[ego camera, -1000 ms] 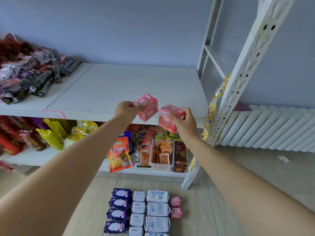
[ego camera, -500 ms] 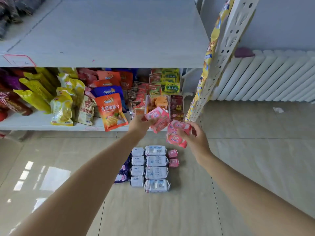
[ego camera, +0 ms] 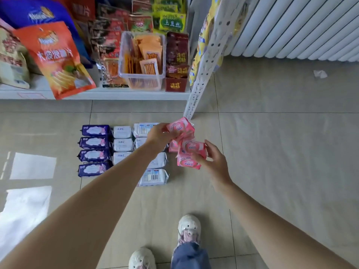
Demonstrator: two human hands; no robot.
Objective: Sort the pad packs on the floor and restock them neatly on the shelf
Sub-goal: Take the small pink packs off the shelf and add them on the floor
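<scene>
Both hands have dropped from shelf height toward the floor (ego camera: 272, 133), my left hand (ego camera: 158, 135) pinching one pink pack (ego camera: 181, 127), my right hand (ego camera: 214, 162) clutching two stacked pink packs (ego camera: 191, 154) just above the sorted rows of packs (ego camera: 120, 146), where such loose grips could spill one and scatter them.

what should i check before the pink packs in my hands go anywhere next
1. Left hand grip on the upper pink pack: ok, fingers curl round its left edge.
2. Right hand grip on the two lower pink packs: ok, thumb and fingers pinch them.
3. Held packs free of each other: cannot tell, they overlap in view.
4. Pink pack on the floor: cannot tell how many lie there, mostly hidden behind the held ones.
5. Floor rows sorted: ok, purple packs in one column, small white packs beside them.
6. Free space on the lower shelf: not ok, snack bags crowd it.
</scene>
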